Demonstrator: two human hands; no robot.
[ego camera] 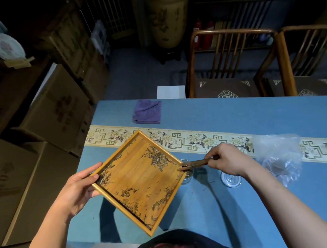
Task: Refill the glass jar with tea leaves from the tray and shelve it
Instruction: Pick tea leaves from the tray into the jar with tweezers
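Bamboo tray (142,182) sits tilted in my left hand (79,187), lifted off the blue table (237,117) at the lower centre of the frame, my thumb curled over its left corner and my fingers under it. Its right corner hangs over the glass jar (187,173), which stands on the table just right of centre, mostly hidden behind that corner. My right hand (230,160) pinches a wooden scoop (193,163), its tip at the tray's right corner above the jar mouth, nudging tea leaves (156,157) down. Most leaves lie in 1 cluster near the right edge; thin streaks cling along the other rims.

Risk, as I judge it: the jar mouth looks narrow beside the corner, so too steep a tilt could send leaves past it onto the cloth. A hard sweep with the scoop might knock the jar. The glass lid (230,179) lies close to my right wrist, beside a crumpled plastic bag (278,157), and I could clip it.
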